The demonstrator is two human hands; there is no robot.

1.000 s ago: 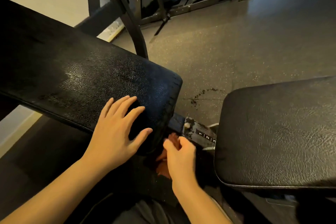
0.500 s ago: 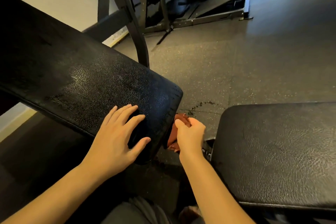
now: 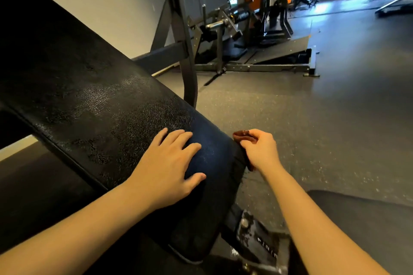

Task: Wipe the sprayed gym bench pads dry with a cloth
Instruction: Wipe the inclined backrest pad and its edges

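Right grip [image 3: 259, 149] pinches cloth [image 3: 242, 136] at pad [image 3: 100, 107] edge; left grip [image 3: 167, 167] spread flat. Loose pinch could drop cloth.

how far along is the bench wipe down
Early. Done: only the lower end of the back pad looks smooth, perhaps wiped. In hand: right hand pinches the brown cloth at that end's edge; left hand lies flat on the pad. Left: the pad's speckled, wet-looking face above, and likely the seat pad.
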